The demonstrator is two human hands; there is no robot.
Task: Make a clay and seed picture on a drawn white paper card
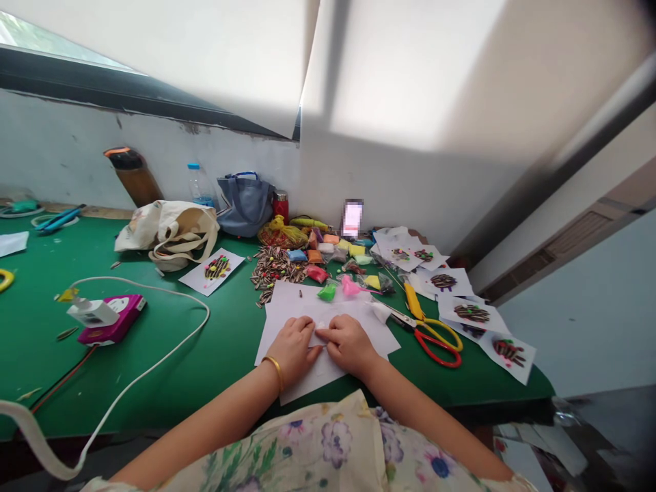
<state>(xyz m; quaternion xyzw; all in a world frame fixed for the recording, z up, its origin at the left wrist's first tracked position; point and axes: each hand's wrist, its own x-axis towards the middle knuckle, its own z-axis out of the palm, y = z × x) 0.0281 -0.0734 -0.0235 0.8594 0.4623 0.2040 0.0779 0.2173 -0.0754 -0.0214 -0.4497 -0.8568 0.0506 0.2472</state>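
Note:
Both hands rest close together on white paper sheets [287, 307] in front of me. My left hand [294, 347], with a gold bangle at the wrist, has its fingers bent and drawn together on the paper. My right hand [351, 344] reaches from the other side, index finger extended and the other fingers curled. Between the fingertips is a small white piece [321, 326], partly covered and hard to tell from the paper. Just beyond the hands lie a green clay packet [326, 292] and a pink clay packet [351, 285]. One dark seed [300, 294] lies on the paper.
Right of the paper lie scissors [438, 342], a yellow utility knife [414, 302] and several seed-decorated cards [471, 312]. A seed pile [279, 268], a phone [352, 217] and bags stand behind. At left, a white cable [169, 365] loops near a magenta box [113, 321].

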